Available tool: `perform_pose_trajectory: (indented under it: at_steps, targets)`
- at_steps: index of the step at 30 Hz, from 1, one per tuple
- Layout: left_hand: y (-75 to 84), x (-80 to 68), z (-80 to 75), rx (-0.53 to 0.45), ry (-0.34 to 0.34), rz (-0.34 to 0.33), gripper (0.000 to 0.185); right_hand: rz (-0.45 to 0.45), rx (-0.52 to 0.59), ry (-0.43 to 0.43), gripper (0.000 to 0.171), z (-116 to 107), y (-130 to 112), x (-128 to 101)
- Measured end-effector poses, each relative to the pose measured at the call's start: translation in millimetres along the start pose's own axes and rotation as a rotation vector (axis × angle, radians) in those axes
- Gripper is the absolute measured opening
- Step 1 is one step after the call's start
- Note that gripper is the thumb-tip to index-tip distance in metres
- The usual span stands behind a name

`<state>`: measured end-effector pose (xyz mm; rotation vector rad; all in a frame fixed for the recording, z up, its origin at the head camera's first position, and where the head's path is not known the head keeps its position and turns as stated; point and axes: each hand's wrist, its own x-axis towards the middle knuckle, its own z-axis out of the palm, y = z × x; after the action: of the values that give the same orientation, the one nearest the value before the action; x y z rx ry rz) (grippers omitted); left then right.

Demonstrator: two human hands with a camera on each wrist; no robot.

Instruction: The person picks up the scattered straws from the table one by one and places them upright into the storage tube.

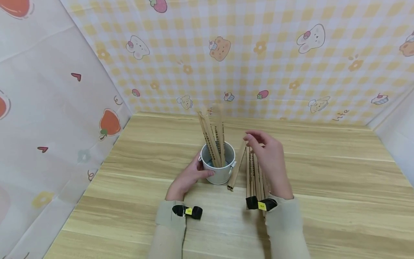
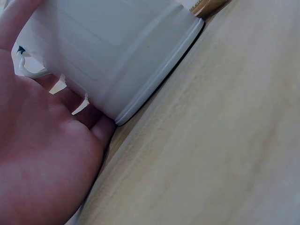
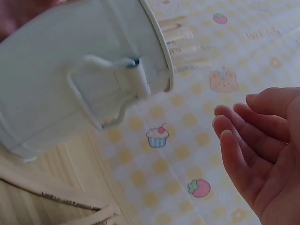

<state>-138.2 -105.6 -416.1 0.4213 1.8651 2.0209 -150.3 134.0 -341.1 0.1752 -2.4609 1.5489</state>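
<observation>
**Fingers of one hand round the bucket, the other hand loose above the sticks**

Fingers (image 2: 65, 101) of the left hand (image 1: 187, 177) curl against the wall of the small white metal bucket (image 1: 219, 166), gripping it from about eight o'clock; the left wrist view shows the palm pressed flat to the bucket's side, just above its bottom rim. The forearm runs in from six o'clock, its pale sleeve (image 1: 168, 230) lying on the wooden table (image 1: 323, 201).

The bucket stands upright near the middle of the table, with several paper-wrapped sticks (image 1: 212, 138) standing in it, leaning slightly toward eleven o'clock.

The right hand (image 1: 270, 162) hovers at three o'clock from the bucket, palm down, wrist raised. Its fingers (image 3: 243, 136) are relaxed and slightly bent, released, holding nothing; the right wrist view shows them apart from the bucket and its side handle (image 3: 108, 89). Beneath this hand a bundle of wrapped sticks (image 1: 255, 176) lies flat on the table, running from twelve to six o'clock. One single stick (image 1: 237, 169) lies just beside the bucket's right wall, tilted; whether it touches the bucket I cannot tell.

Behind, at twelve o'clock, hangs a yellow checked backdrop (image 1: 258, 54) printed with bears and rabbits.
</observation>
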Motion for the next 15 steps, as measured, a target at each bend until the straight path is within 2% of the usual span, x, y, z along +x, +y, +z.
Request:
perform_pose_trajectory:
  at_steps: [8,15]
  targets:
    - [2.1,-0.5,0.7,0.013,0.011,-0.015,0.092,0.095,0.004,0.041,0.035,-17,19,4]
    - [1.9,-0.9,0.3,0.008,0.004,-0.01,0.091,0.174,-0.023,0.012,0.035,-24,37,6]
